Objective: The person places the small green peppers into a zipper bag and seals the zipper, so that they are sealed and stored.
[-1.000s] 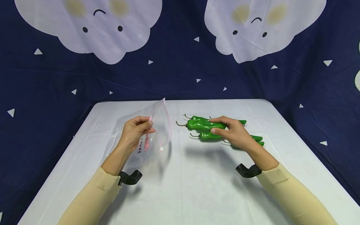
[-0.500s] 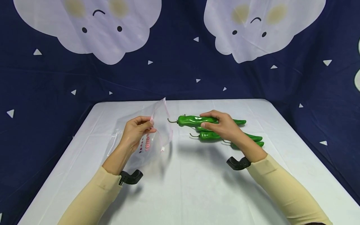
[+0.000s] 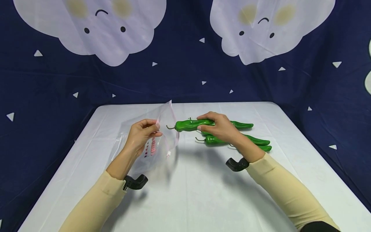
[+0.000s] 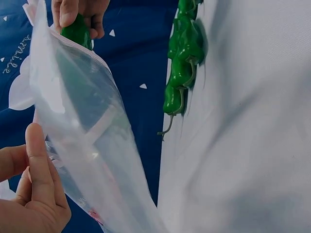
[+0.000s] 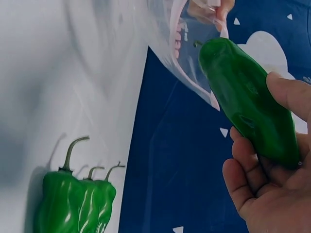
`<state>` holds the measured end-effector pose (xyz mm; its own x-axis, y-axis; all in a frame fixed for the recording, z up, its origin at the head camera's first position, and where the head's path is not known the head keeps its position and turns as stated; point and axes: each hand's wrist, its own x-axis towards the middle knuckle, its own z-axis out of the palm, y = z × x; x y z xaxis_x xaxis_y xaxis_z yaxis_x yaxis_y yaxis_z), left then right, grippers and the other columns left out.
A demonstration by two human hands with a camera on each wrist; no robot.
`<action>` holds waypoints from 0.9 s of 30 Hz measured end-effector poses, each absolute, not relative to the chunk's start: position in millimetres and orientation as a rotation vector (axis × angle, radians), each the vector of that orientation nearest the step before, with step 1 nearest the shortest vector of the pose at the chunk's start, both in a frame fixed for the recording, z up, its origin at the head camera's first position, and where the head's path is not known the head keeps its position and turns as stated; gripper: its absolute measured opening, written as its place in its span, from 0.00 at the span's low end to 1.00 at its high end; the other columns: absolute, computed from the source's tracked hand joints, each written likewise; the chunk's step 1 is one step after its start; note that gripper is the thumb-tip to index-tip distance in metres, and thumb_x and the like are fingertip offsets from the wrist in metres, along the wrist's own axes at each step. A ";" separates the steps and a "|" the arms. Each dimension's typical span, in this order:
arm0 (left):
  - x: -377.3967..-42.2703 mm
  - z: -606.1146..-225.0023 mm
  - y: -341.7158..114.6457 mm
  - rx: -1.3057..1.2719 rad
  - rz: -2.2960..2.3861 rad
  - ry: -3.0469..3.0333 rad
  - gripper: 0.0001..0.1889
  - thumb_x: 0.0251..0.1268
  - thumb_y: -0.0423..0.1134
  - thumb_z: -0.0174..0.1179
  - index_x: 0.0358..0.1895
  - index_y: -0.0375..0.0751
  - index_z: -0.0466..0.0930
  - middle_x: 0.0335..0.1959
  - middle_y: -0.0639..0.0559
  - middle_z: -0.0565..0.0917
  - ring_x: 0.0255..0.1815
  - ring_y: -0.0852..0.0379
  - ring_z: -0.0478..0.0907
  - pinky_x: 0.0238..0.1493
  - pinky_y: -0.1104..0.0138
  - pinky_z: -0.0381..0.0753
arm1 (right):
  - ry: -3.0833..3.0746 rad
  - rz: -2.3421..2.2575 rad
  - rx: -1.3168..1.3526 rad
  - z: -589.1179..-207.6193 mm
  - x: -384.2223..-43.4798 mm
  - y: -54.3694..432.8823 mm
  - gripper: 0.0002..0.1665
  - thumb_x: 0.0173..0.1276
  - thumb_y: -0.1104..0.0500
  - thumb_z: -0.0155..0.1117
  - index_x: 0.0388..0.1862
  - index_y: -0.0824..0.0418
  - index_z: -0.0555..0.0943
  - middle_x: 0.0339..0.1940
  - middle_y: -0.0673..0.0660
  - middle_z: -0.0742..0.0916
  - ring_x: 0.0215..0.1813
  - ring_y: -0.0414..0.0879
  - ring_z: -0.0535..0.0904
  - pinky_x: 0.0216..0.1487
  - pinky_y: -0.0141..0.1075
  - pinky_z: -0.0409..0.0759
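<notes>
On the left in the head view, my left hand (image 3: 141, 137) pinches the rim of a clear zip bag (image 3: 169, 125) with a pink seal. The bag's mouth stands open towards the right. My right hand (image 3: 221, 129) grips one green pepper (image 3: 186, 125) above the table, its stem pointing left at the bag's mouth. In the right wrist view the held pepper (image 5: 248, 97) lies between thumb and fingers, stem end close to the pink-edged opening. Several other green peppers (image 3: 213, 140) lie on the table beneath and beside my right hand, partly hidden by it.
A white cloth covers the table (image 3: 185, 193). Behind it hangs a dark blue curtain (image 3: 185, 77) with cloud faces and small white triangles. Black bands (image 3: 135, 182) sit on both wrists.
My right hand has lifted the pepper off the others and carried it left to the bag's mouth. The left hand and the bag have shifted only slightly.
</notes>
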<state>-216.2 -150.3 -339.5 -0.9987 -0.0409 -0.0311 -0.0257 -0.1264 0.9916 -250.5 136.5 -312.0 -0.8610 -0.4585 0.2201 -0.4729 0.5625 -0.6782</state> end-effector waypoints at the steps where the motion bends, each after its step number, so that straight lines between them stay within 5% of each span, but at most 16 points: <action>1: -216.4 -339.4 -150.1 0.076 -2.353 -2.065 0.17 0.63 0.27 0.56 0.53 0.23 0.70 0.32 0.51 0.76 0.23 0.63 0.82 0.38 0.73 0.87 | -2.758 1.203 0.835 -311.9 -250.7 133.7 0.23 0.60 0.48 0.68 0.54 0.52 0.81 0.50 0.51 0.84 0.42 0.43 0.78 0.45 0.34 0.78; 17: -217.0 -338.1 -150.4 0.045 -2.383 -2.050 0.16 0.64 0.26 0.55 0.53 0.22 0.70 0.32 0.52 0.76 0.23 0.64 0.82 0.37 0.74 0.87 | -2.721 1.165 0.977 -318.7 -252.9 97.5 0.21 0.62 0.50 0.67 0.54 0.53 0.80 0.48 0.52 0.84 0.42 0.44 0.76 0.42 0.34 0.78; 23: -216.9 -337.0 -150.4 0.066 -2.390 -2.043 0.15 0.63 0.26 0.56 0.52 0.23 0.70 0.33 0.50 0.76 0.23 0.63 0.82 0.36 0.74 0.87 | -2.651 1.147 1.019 -322.5 -255.7 87.8 0.21 0.60 0.53 0.69 0.52 0.56 0.82 0.46 0.54 0.85 0.44 0.46 0.77 0.48 0.44 0.80; 27: -216.5 -335.2 -150.3 0.079 -2.376 -2.055 0.15 0.63 0.27 0.57 0.51 0.24 0.71 0.33 0.50 0.76 0.23 0.63 0.82 0.36 0.74 0.87 | -2.652 1.132 1.019 -324.4 -257.1 83.0 0.21 0.60 0.54 0.69 0.52 0.57 0.82 0.47 0.54 0.85 0.45 0.46 0.77 0.49 0.42 0.79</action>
